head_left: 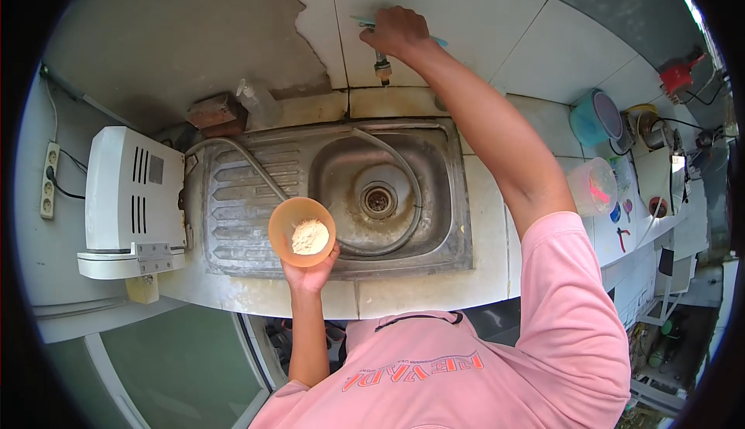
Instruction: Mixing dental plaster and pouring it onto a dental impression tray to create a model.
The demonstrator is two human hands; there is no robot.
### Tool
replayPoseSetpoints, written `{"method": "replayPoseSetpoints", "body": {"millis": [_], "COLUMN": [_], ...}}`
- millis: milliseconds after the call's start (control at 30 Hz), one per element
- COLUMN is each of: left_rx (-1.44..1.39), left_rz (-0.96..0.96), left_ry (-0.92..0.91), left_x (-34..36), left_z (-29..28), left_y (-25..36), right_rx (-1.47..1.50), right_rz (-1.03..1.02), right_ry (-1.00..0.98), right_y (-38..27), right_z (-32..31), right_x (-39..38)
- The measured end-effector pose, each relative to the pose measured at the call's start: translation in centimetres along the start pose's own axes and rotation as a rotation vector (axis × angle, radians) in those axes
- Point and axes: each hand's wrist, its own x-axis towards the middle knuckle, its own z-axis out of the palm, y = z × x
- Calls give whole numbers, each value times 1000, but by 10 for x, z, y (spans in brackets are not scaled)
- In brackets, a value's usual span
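Observation:
My left hand (313, 276) is wrapped round the underside of an orange bowl (278, 230), held above the near edge of the sink's ribbed drainboard. A heap of pale, flour-like powder (310, 237) lies in the bowl. Stretched far forward, my right hand (397, 32) is closed over the top of the wall tap (382, 70), whose spout points down. Thin light-blue ends (441, 42) stick out on both sides of that hand; what they belong to is hidden. No water shows from the spout. Below is a stained steel sink (458, 212) with a round drain (379, 200).
A grey hose (247, 159) crosses the drainboard and curls through the basin. At left stands a white appliance (116, 188) near a power strip (50, 181). Bricks (217, 112) and a clear bottle (258, 103) sit behind the sink. Rightward are a teal tub (587, 122) and a clear container (587, 186).

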Motion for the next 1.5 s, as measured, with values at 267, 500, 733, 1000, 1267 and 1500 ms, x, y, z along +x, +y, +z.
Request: {"method": "replayPoseSetpoints", "body": {"millis": [267, 500, 733, 1000, 1267, 1500], "left_rx": [41, 85, 313, 319, 77, 98], "left_rz": [-25, -159, -212, -265, -268, -319], "left_ry": [-61, -32, 13, -77, -143, -328], "left_x": [38, 136, 211, 247, 254, 265], "left_z": [1, 80, 149, 148, 143, 152], "left_y": [-3, -55, -96, -98, -97, -92], "right_rx": [-19, 30, 195, 228, 288, 646], "right_rz": [-83, -165, -179, -169, -167, -179], "right_ry": [178, -117, -255, 38, 222, -85], "right_y": [20, 61, 95, 101, 49, 61], "right_z": [-19, -45, -50, -28, -16, -32], "right_x": [-26, -94, -155, -119, -55, -92]}}
